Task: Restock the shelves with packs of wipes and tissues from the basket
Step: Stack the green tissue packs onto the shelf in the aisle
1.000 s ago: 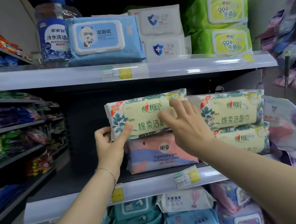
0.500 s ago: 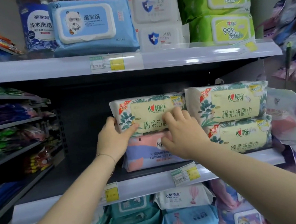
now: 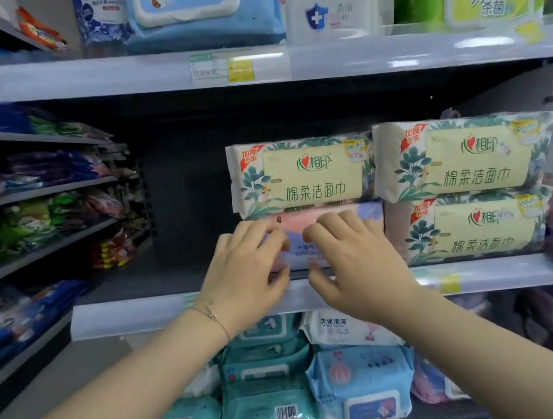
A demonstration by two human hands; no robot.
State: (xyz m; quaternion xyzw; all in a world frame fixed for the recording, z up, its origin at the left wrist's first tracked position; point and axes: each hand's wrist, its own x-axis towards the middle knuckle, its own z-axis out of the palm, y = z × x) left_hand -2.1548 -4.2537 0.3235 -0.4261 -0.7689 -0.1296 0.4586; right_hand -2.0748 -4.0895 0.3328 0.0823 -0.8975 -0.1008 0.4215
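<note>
Clearly the step in hand is squaring up the lower pack of a two-high stack on the middle shelf [image 3: 136, 315]. The left hand [image 3: 247, 273] and the right hand [image 3: 358, 265] sit side by side on the front of the pink pack [image 3: 298, 222]. Both are clenched onto it, fingers bent over its face and thumbs down at its lower edge, just above the shelf's front rail. A floral pack [image 3: 302, 176] lies directly on top of the pink one, just above the knuckles. Just beside the right hand stands a second stack of two floral packs [image 3: 472, 227]. To do this well, I judge the pink pack should be slid straight back with even pressure from both hands. That way it does not twist and drag the upper pack askew. Its front should end level with the neighbouring stack, and its side close against it. The soft wrapper will likely give under the fingers, so a gentle push is better than a squeeze. Much is hidden: the hands cover most of the pink pack's label, leaving only part of its print readable. How far back the pack reaches cannot be told. The basket is not in view. The packs on the upper shelf [image 3: 120, 75] are cut off above, and the goods to the far right of the right hand are blurred.
</note>
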